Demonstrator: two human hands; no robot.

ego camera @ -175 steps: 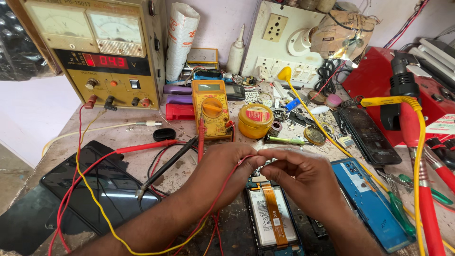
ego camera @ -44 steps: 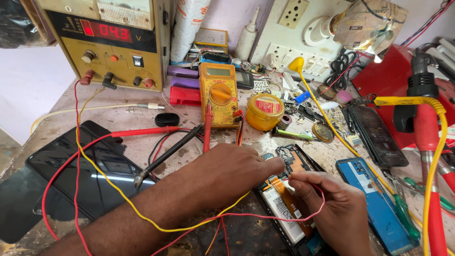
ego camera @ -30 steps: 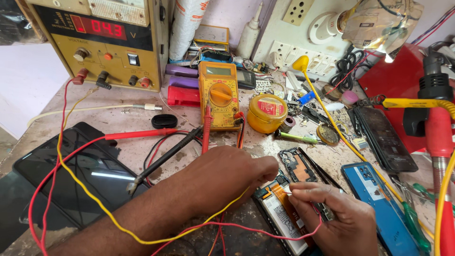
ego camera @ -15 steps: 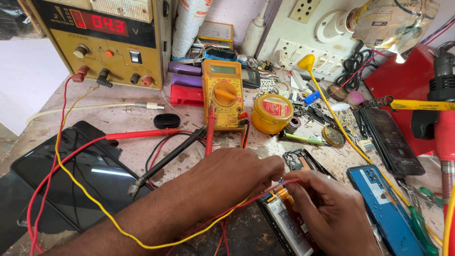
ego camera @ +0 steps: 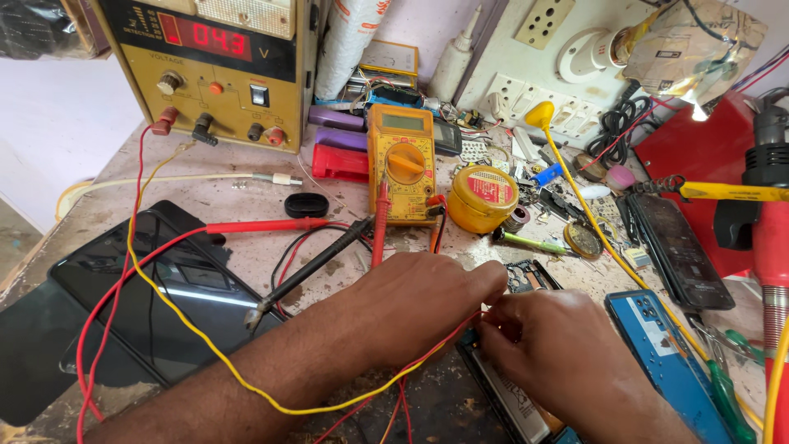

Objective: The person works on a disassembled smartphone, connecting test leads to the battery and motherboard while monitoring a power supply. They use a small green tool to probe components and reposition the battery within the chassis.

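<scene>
An opened phone (ego camera: 519, 386), its back cover off and its insides showing, lies near the front edge of a cluttered workbench (ego camera: 107, 156), mostly hidden under two bare hands. The left hand (ego camera: 411, 308) rests across its upper end, fingers curled down onto it. The right hand (ego camera: 559, 353) sits just beside, fingertips pinched together where a thin red wire (ego camera: 436, 353) meets the phone; whether the wire is truly held between them cannot be told. A yellow wire (ego camera: 205, 345) loops over the left forearm, and both wires run back to a yellow bench power supply (ego camera: 222, 66) with a red number display at the back left corner.

Just behind the hands stands a yellow multimeter (ego camera: 403, 164), its red probe (ego camera: 380, 222) and black probe (ego camera: 304, 271) lying on the bench. A round yellow tin (ego camera: 483, 197) sits to its right. A dark tablet screen (ego camera: 140, 288) lies toward the front left. To the right of the hands lie a blue phone panel (ego camera: 666, 362) and a black phone (ego camera: 678, 251).
</scene>
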